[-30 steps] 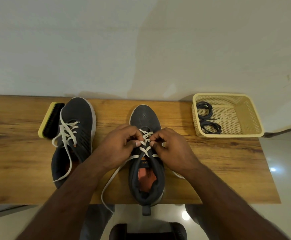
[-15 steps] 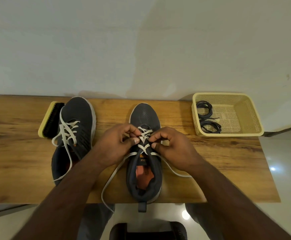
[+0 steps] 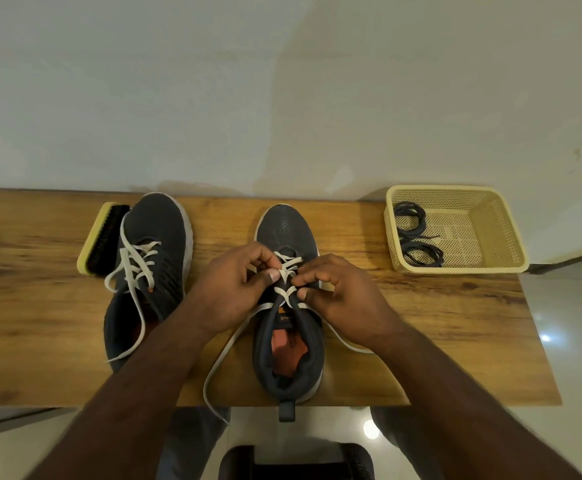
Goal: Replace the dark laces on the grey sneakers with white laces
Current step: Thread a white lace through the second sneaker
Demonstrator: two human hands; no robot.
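Observation:
Two grey sneakers stand on the wooden table (image 3: pixel 438 317), toes toward the wall. The left sneaker (image 3: pixel 158 237) carries a loose white lace (image 3: pixel 133 271). The middle sneaker (image 3: pixel 288 355) has a white lace (image 3: pixel 284 292) crossed through its eyelets, with both ends trailing over the table's front edge and right side. My left hand (image 3: pixel 234 292) pinches the lace at a crossing with thumb and forefinger. My right hand (image 3: pixel 338 303) pinches the lace from the other side. Two coiled dark laces (image 3: pixel 416 237) lie in the yellow basket (image 3: pixel 497 230).
A yellow-backed shoe brush (image 3: pixel 101 237) lies at the left sneaker's outer side. The basket stands at the table's back right corner. A pale wall runs along the back. Below the front edge are a tiled floor and a dark stool (image 3: pixel 296 462).
The middle sneaker has slid a little away from me. Both hands moved with it, staying on the lace crossings; the right lace end now lies farther out on the table.

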